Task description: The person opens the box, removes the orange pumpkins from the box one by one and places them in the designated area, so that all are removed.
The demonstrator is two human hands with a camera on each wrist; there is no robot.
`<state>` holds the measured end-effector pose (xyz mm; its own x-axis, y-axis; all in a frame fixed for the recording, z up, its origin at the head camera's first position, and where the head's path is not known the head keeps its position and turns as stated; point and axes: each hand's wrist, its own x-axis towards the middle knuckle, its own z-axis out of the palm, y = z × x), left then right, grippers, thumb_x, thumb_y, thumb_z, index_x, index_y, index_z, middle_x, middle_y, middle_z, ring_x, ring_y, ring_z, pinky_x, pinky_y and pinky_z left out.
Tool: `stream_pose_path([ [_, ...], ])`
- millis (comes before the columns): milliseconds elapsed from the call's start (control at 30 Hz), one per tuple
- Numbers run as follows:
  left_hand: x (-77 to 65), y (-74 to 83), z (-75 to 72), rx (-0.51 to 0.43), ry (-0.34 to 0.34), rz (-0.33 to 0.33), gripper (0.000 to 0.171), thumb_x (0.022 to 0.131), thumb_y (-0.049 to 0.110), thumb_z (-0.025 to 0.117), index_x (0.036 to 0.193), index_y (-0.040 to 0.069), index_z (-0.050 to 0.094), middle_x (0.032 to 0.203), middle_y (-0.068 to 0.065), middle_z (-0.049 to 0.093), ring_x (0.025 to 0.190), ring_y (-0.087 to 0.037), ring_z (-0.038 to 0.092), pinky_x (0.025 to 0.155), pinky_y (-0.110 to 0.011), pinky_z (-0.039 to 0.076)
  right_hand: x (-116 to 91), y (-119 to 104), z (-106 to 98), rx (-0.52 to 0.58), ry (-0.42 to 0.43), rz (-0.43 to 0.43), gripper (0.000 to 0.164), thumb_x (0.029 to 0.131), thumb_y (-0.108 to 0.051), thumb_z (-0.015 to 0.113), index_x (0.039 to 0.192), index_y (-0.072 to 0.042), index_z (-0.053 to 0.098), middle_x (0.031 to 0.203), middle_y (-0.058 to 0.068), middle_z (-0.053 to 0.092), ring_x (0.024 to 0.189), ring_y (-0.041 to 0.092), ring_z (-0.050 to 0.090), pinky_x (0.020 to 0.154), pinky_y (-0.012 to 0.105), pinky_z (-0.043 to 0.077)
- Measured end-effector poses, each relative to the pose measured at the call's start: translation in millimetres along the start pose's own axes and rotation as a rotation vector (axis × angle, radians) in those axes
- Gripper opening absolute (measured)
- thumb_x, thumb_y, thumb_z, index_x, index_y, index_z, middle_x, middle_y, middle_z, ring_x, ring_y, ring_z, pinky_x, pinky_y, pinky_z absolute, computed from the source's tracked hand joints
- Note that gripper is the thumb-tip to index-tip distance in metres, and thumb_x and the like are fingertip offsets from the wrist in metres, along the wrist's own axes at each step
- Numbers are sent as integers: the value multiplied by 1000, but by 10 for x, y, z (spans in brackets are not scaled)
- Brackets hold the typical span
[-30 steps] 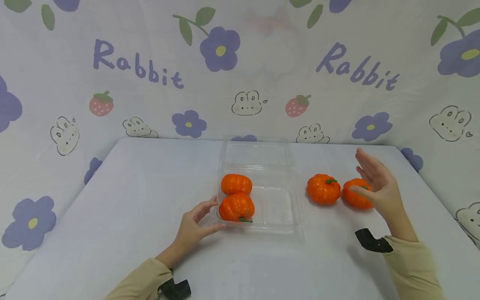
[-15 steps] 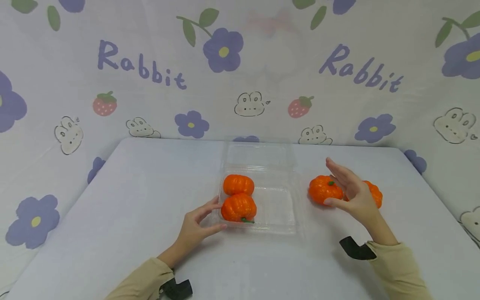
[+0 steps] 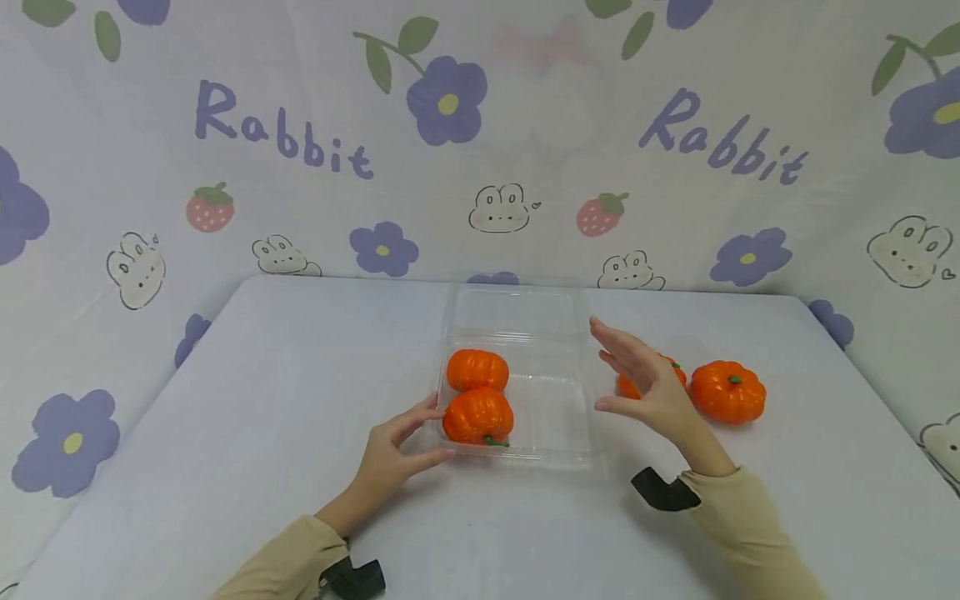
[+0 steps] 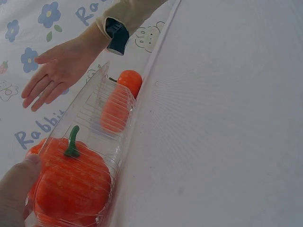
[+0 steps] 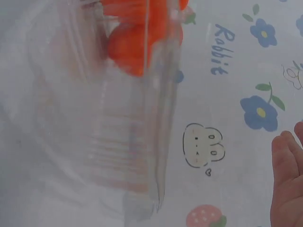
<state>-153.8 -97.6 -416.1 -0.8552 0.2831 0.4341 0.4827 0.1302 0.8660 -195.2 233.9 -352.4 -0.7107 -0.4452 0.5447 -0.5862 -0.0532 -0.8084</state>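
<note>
Since the earlier frames, the right hand [image 3: 648,387] has been carried leftward, away from the two loose pumpkins and toward the container's right side. By this, the outer loose pumpkin [image 3: 727,392] has been uncovered, while the inner loose pumpkin [image 3: 628,387] is now partly hidden. The right hand is held spread, with nothing gripped. The left hand [image 3: 390,450] has been kept in place; the container's near left corner is held between its thumb and fingers.

The container [image 3: 558,408] is set on the tabletop [image 3: 300,375], made of clear, ribbed plastic, its lid [image 3: 517,310] folded back at the far side. Its left half is taken up by two glossy orange, ribbed pumpkins, the front pumpkin [image 3: 477,415] touching the rear pumpkin [image 3: 477,370]. On the front one, a green stem is seen, pointed toward the near wall.
</note>
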Motion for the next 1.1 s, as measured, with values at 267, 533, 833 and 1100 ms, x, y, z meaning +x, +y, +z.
stream_pose_path([
  [267, 2, 16, 10, 8, 4, 21, 38, 66, -8, 74, 101, -10, 59, 121, -30, 46, 115, -38, 42, 91, -46, 36, 115, 57, 225, 23, -68, -7, 72, 73, -1, 72, 131, 11, 31, 139, 23, 28, 127, 27, 28, 100, 34, 29],
  [533, -16, -95, 18, -3, 18, 16, 40, 66, -4, 76, 103, -4, 61, 123, -25, 47, 116, -31, 43, 92, -43, 37, 240, 63, 402, 46, -95, 3, 73, 73, -4, 73, 132, 8, 32, 140, 18, 29, 127, 29, 28, 100, 36, 28],
  [833, -10, 35, -6, 8, 6, -7, 39, 67, -6, 75, 102, -8, 60, 122, -28, 46, 116, -34, 42, 93, -45, 36, 339, 58, 551, 87, -115, -28, 74, 73, -7, 74, 132, 10, 31, 139, 22, 28, 127, 31, 26, 100, 39, 28],
  [1100, -1, 18, -11, 7, 3, -1, 39, 66, -7, 75, 103, -8, 60, 122, -29, 46, 116, -35, 42, 92, -47, 36, 378, 82, 636, 16, -144, -28, 73, 69, 7, 73, 131, 10, 34, 138, 23, 30, 126, 29, 29, 99, 38, 30],
])
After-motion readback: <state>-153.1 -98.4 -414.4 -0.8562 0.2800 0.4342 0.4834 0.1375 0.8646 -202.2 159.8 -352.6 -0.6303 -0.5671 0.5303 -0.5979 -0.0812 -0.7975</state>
